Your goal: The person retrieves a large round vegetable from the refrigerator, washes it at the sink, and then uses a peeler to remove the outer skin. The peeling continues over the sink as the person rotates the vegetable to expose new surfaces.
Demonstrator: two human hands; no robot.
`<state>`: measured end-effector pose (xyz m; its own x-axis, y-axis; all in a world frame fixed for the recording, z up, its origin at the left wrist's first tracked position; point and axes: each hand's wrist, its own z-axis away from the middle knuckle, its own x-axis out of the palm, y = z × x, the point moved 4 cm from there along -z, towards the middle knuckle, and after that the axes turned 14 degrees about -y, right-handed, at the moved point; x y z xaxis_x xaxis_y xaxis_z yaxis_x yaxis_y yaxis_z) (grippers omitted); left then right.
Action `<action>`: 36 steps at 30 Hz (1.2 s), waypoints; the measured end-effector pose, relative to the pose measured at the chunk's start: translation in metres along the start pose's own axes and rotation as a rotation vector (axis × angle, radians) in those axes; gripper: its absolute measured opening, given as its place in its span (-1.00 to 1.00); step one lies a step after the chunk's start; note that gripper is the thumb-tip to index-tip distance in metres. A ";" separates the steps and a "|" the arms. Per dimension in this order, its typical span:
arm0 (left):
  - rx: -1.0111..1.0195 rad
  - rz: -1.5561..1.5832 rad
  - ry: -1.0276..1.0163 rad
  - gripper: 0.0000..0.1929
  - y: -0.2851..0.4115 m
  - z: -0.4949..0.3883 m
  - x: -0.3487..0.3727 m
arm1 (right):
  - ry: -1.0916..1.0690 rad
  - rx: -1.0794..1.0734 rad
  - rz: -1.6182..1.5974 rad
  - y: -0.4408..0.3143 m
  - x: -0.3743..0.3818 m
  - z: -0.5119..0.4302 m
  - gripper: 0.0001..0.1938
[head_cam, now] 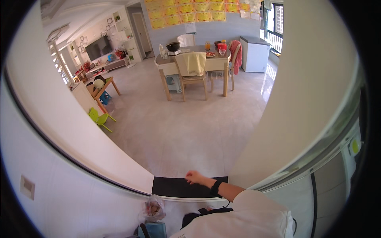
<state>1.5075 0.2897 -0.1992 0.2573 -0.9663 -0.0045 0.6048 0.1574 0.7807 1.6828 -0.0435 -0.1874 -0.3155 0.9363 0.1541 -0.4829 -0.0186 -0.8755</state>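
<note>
My right hand (pixel 194 177) is stretched out over a black threshold strip (pixel 172 187) in a doorway. Its fingers are loosely bent, and I see nothing held in them. A black band (pixel 215 187) circles the wrist, below a white short sleeve (pixel 253 202). My left hand is out of view. Beyond the threshold spreads a pale tiled floor (pixel 178 136). By the left door jamb, on my side, sits a clear plastic bag (pixel 154 208) with brownish contents that I cannot identify.
A dining table (pixel 190 50) bears a dark pot (pixel 173 46) and dishes. A cloth-draped chair (pixel 192 67) stands before it. A green child's chair (pixel 101 118) and wooden bench (pixel 102 89) are at left; a white chest freezer (pixel 254 58) stands far right. Blue container (pixel 156 230) lies below the bag.
</note>
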 end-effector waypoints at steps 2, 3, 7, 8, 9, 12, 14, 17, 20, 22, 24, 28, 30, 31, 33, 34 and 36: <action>-0.012 -0.046 -0.034 -0.84 0.025 -0.031 0.023 | 0.184 0.003 -0.162 -0.009 -0.061 -0.007 -0.85; -0.022 -0.060 -0.052 -0.84 0.035 -0.048 0.034 | 0.290 0.009 -0.208 -0.013 -0.091 -0.012 -0.87; -0.087 -0.115 -0.106 -0.85 0.071 -0.127 0.075 | 0.508 0.008 -0.406 -0.024 -0.186 -0.039 -0.88; -0.107 -0.136 -0.125 -0.86 0.081 -0.150 0.086 | 0.563 0.013 -0.459 -0.025 -0.204 -0.045 -0.88; -0.112 -0.167 -0.146 -0.86 0.095 -0.176 0.097 | 0.583 -0.015 -0.451 -0.034 -0.225 -0.056 -0.88; -0.155 -0.284 -0.225 -0.87 0.154 -0.262 0.137 | 0.749 -0.094 -0.477 -0.073 -0.287 -0.068 -0.88; -0.160 -0.345 -0.262 -0.87 0.208 -0.319 0.166 | 0.885 -0.139 -0.427 -0.115 -0.321 -0.067 -0.85; -0.065 -0.392 -0.325 -0.88 0.307 -0.406 0.225 | 1.029 -0.180 -0.164 -0.182 -0.358 -0.055 -0.81; 0.196 -0.491 -0.460 -0.89 0.430 -0.485 0.350 | 1.186 -0.169 0.135 -0.223 -0.391 -0.045 -0.77; 0.301 -0.428 -0.668 -0.90 0.492 -0.511 0.467 | 1.286 -0.187 0.249 -0.224 -0.423 -0.031 -0.75; 0.593 -0.519 -0.727 -0.94 0.532 -0.507 0.589 | 1.346 -0.067 0.233 -0.207 -0.467 -0.016 -0.73; 0.890 -0.760 -0.962 -0.91 0.532 -0.450 0.792 | 1.398 0.192 0.162 -0.180 -0.568 0.001 -0.69; 0.920 -1.020 -1.094 -0.78 0.503 -0.417 0.862 | 1.398 0.244 0.368 -0.199 -0.629 0.011 -0.69; 0.834 -1.288 -1.168 -0.72 0.483 -0.410 0.890 | 1.368 0.349 0.427 -0.207 -0.655 0.017 -0.69; 0.713 -1.711 -1.329 -0.61 0.457 -0.412 0.935 | 1.344 0.208 0.363 -0.235 -0.715 0.027 -0.68; 0.671 -1.869 -1.423 -0.56 0.450 -0.418 0.954 | 1.346 0.133 0.335 -0.253 -0.747 0.031 -0.68; 0.624 -1.970 -1.327 -0.53 0.457 -0.443 0.992 | 1.352 0.201 0.375 -0.281 -0.804 0.036 -0.70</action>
<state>2.3726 -0.5064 -0.1240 -0.6096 0.5229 -0.5957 -0.7875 -0.4851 0.3801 2.0432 -0.8034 -0.0487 0.5090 0.4710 -0.7204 -0.6890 -0.2787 -0.6690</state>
